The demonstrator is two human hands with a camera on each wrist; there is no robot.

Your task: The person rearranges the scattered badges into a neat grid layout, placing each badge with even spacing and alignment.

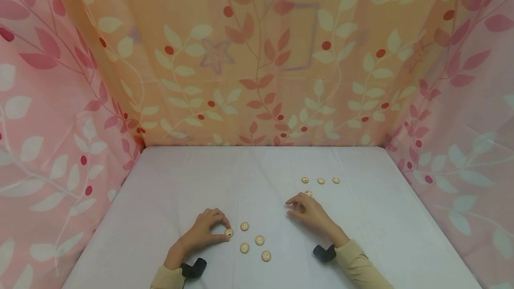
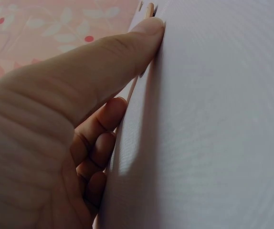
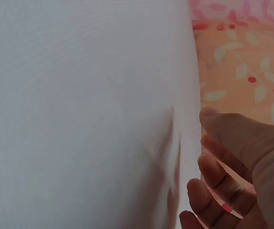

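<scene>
At the front left of the white-covered table, my left hand (image 1: 205, 229) pinches a small round wooden disc (image 1: 229, 233) with dark marks, thumb on the near side and forefinger on the far side. In the left wrist view, the thumb (image 2: 122, 52) reaches toward the cloth and the other fingers curl beneath. Several similar discs (image 1: 244, 226) lie just right of that hand. My right hand (image 1: 311, 213) hovers low over the cloth, loosely bent, thumb and forefinger apart with nothing between them. Beyond its knuckles a disc (image 1: 308, 193) is partly hidden.
Three more discs (image 1: 321, 181) form a row farther back, beyond my right hand. A white cloth (image 1: 192, 177) covers the table. Patterned curtains (image 1: 257, 57) hang behind it and at both sides. A black wrist device (image 1: 194, 268) sits below each hand.
</scene>
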